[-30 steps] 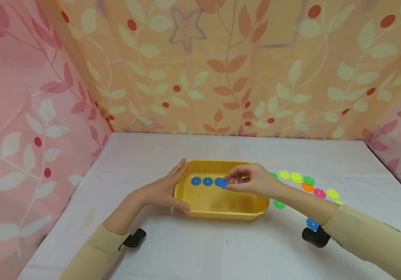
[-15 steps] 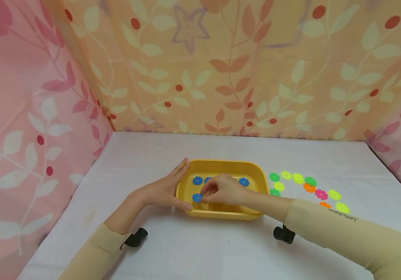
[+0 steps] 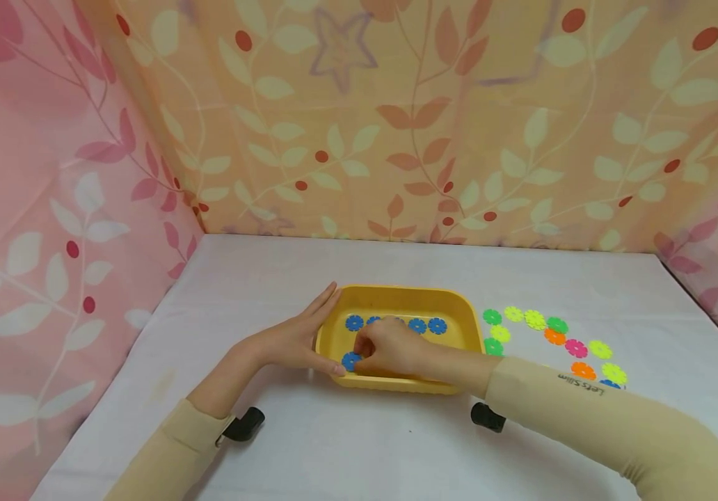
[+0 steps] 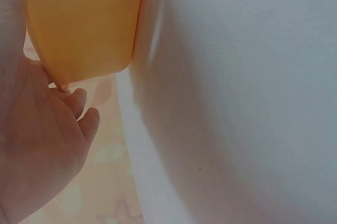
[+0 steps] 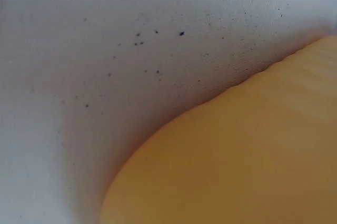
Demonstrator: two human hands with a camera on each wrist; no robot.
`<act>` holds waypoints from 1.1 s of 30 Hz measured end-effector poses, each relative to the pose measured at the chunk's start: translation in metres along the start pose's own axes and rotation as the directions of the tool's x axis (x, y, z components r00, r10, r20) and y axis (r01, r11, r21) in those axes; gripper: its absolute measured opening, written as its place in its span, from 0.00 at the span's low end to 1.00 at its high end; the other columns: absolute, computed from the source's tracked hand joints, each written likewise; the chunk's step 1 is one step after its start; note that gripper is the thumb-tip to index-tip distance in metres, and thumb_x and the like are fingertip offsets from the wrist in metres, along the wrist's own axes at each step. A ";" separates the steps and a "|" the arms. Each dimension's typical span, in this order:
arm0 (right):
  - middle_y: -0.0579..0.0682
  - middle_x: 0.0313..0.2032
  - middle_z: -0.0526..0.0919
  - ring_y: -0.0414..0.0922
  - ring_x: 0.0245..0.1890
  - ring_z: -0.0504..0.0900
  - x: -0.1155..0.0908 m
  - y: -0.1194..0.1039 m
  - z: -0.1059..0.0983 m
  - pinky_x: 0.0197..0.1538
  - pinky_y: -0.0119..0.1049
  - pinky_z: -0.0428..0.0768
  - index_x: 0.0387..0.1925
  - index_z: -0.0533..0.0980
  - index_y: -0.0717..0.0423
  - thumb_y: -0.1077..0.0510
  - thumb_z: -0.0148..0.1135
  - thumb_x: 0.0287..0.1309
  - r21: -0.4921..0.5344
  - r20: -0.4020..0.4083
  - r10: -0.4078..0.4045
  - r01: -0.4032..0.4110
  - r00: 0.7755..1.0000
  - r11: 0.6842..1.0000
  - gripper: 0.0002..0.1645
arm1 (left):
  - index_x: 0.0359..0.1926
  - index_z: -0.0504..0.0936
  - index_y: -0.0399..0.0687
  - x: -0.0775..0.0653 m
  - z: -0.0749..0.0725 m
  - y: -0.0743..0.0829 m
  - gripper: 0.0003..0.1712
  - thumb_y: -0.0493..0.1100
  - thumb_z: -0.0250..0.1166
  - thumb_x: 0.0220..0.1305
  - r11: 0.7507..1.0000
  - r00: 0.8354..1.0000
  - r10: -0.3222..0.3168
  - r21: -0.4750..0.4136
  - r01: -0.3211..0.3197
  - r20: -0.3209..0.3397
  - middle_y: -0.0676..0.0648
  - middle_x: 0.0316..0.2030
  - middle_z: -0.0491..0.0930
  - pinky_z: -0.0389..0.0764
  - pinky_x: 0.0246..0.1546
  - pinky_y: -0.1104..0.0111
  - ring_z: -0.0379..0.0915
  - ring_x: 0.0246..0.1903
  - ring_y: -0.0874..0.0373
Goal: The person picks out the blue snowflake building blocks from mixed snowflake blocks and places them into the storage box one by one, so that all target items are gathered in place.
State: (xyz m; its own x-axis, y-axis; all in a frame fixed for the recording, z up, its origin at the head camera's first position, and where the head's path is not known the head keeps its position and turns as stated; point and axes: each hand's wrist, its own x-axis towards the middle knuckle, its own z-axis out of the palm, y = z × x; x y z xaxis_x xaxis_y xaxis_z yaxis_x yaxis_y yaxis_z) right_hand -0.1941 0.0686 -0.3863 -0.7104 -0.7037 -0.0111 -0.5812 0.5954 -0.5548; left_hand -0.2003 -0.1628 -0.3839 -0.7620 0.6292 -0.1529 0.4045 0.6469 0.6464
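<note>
A yellow plastic tray [image 3: 396, 384] sits on the white-covered table. Along its far side lies a row of several blue snowflake discs [image 3: 437, 325], partly hidden by my right hand. My left hand [image 3: 293, 341] rests against the tray's left end, thumb on the near rim, straight fingers along the far corner; in the left wrist view this hand [image 4: 47, 134] touches the tray's edge. Inside the tray, my right hand [image 3: 393, 346] has curled fingers and pinches another blue snowflake disc [image 3: 350, 361] at the near left. In the right wrist view only the tray's outer wall [image 5: 226, 166] shows.
Right of the tray lie loose snowflake discs: green [image 3: 492, 317], yellow [image 3: 535, 319], orange [image 3: 583, 370], pink [image 3: 576, 348] and a blue one [image 3: 610, 383] partly behind the right sleeve [image 3: 584, 396]. Patterned cloth [image 3: 359, 139] hangs behind the table.
My right hand has moved left and nearer inside the tray, bringing a blue snowflake disc from the far row's side to the near left corner. The left hand stays at the tray.
</note>
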 end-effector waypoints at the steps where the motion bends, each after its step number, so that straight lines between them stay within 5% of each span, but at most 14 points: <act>1: 0.37 0.23 0.79 0.36 0.25 0.76 0.001 -0.001 0.000 0.33 0.29 0.77 0.33 0.84 0.55 0.54 0.73 0.51 -0.003 0.002 0.002 -0.002 1.000 1.000 0.10 | 0.77 0.28 0.58 0.000 0.000 0.000 0.75 0.69 0.73 0.45 1.000 1.000 0.001 0.000 -0.001 0.000 0.65 0.73 0.18 0.51 0.70 0.54 0.26 0.74 0.57; 7: 0.38 0.24 0.79 0.36 0.27 0.76 0.001 0.000 0.002 0.34 0.29 0.77 0.35 0.84 0.55 0.54 0.73 0.52 -0.004 -0.002 -0.005 0.005 1.000 1.000 0.11 | 0.77 0.28 0.57 -0.001 -0.001 0.001 0.75 0.69 0.73 0.45 1.000 1.000 0.003 0.005 -0.003 -0.002 0.64 0.73 0.18 0.52 0.70 0.54 0.26 0.74 0.56; 16: 0.37 0.27 0.82 0.36 0.30 0.80 -0.019 0.009 -0.021 0.39 0.30 0.80 0.38 0.83 0.55 0.50 0.74 0.53 0.212 -0.081 0.052 -0.034 0.995 0.977 0.15 | 0.77 0.29 0.56 0.000 0.000 0.001 0.76 0.69 0.74 0.44 1.000 1.000 0.002 0.017 -0.002 -0.005 0.63 0.74 0.19 0.52 0.69 0.53 0.28 0.75 0.54; 27: 0.51 0.39 0.84 0.50 0.40 0.81 -0.096 0.031 -0.065 0.42 0.32 0.81 0.46 0.81 0.54 0.51 0.72 0.56 0.530 -0.160 0.246 -0.127 0.956 0.839 0.18 | 0.77 0.30 0.55 0.001 0.002 0.000 0.77 0.70 0.75 0.42 1.000 1.000 -0.016 0.018 0.016 -0.010 0.64 0.73 0.18 0.51 0.69 0.54 0.26 0.74 0.56; 33: 0.52 0.42 0.83 0.47 0.43 0.81 -0.142 0.059 -0.085 0.44 0.31 0.81 0.52 0.78 0.60 0.50 0.67 0.60 0.488 -0.235 0.365 -0.216 0.901 0.846 0.23 | 0.77 0.29 0.56 0.001 0.002 -0.001 0.77 0.70 0.75 0.42 1.000 1.000 -0.011 0.020 0.011 -0.014 0.65 0.73 0.18 0.51 0.69 0.54 0.26 0.74 0.56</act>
State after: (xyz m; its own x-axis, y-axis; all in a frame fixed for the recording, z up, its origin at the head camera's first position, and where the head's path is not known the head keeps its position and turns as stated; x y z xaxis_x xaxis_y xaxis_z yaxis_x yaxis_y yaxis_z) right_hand -0.1614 0.2364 -0.3462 -0.9455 -0.3252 -0.0172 -0.1445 0.4664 -0.8727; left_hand -0.2003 -0.1617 -0.3862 -0.7733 0.6161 -0.1499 0.4058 0.6625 0.6296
